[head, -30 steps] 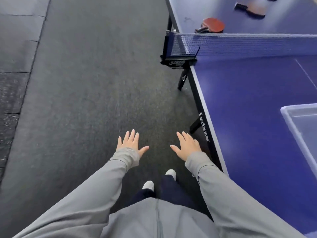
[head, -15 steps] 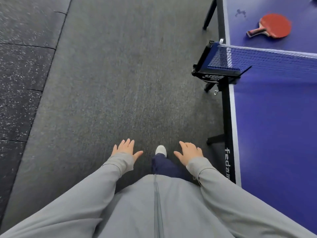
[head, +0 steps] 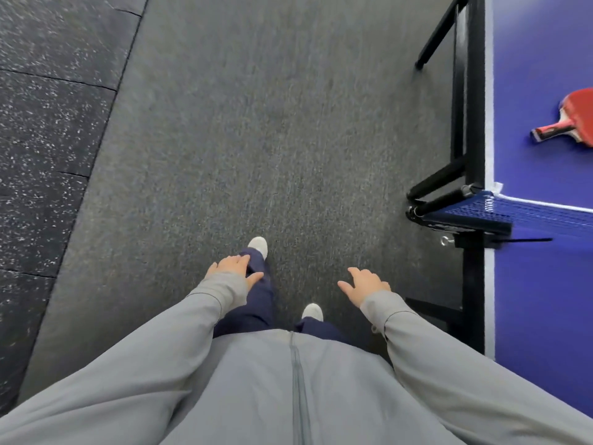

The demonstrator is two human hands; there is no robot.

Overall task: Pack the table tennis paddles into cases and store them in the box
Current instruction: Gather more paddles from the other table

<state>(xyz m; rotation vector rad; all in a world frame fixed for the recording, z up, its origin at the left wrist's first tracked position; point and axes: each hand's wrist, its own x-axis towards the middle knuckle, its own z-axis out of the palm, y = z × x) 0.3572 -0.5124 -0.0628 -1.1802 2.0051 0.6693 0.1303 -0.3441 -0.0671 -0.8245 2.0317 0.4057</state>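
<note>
A red paddle (head: 574, 120) with a red handle lies on the blue table (head: 542, 316) at the right edge of view, beyond the net (head: 513, 210). My left hand (head: 234, 268) hangs in front of me over the floor, fingers relaxed and empty. My right hand (head: 362, 285) hangs likewise, open and empty, left of the table's side edge. Both hands are well away from the paddle. No case or box shows in this view.
Grey carpet floor (head: 256, 123) stretches ahead; dark speckled rubber tiles (head: 48, 123) lie to the left. The net post clamp (head: 449, 203) and black table legs (head: 462, 91) stick out along the table's left side. My white shoes (head: 258, 245) are mid-stride.
I have walked forward along the table's side; the net post and the red paddle have drawn much nearer. The clear box seen one second ago has left the view. Both hands stay empty.
</note>
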